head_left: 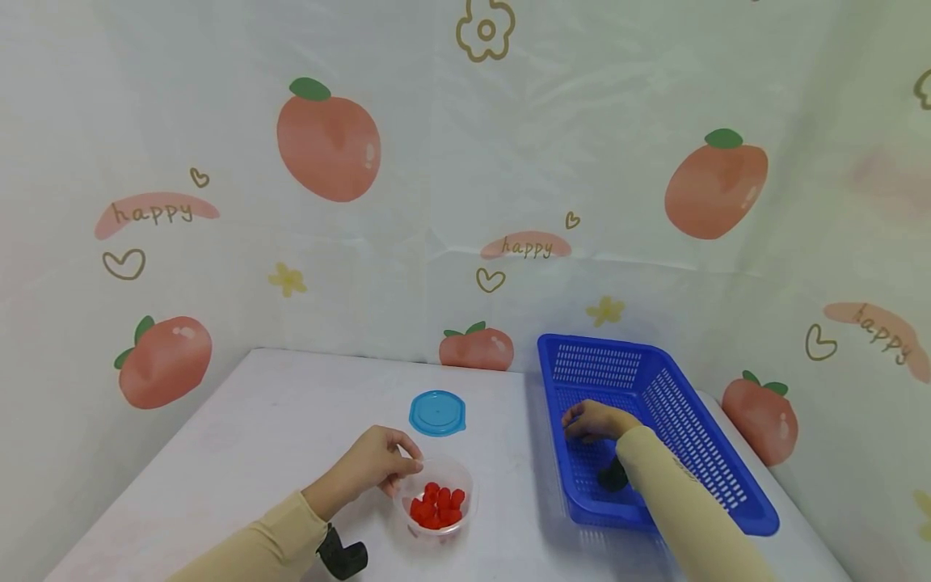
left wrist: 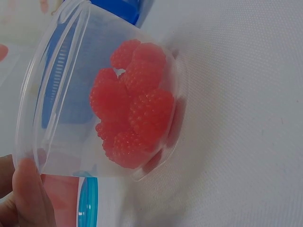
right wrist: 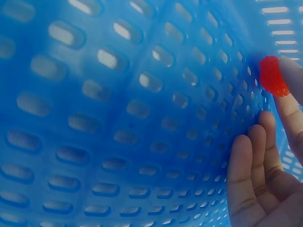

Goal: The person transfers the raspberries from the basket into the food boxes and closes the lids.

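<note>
My left hand [head_left: 369, 462] pinches the rim of a clear plastic tub [left wrist: 71, 151] on the white table, thumb and fingers at its left edge. Inside the tub lie several red raspberries [head_left: 435, 508], heaped on its bottom. Down in the blue basket [head_left: 611, 516], my right hand [head_left: 598, 420] is near the left wall. Between its thumb and index finger it holds one raspberry [right wrist: 273, 76], seen in the right wrist view. The other fingers of that hand are close against the perforated plastic.
A blue lid [head_left: 437, 412] lies flat on the table behind the tub. The basket has raised slotted walls and stands at the table's right side. Behind the table hangs a white printed cloth [head_left: 407, 267]. Dark wrist-worn devices show at the left wrist [head_left: 342, 558] and right wrist [head_left: 613, 477].
</note>
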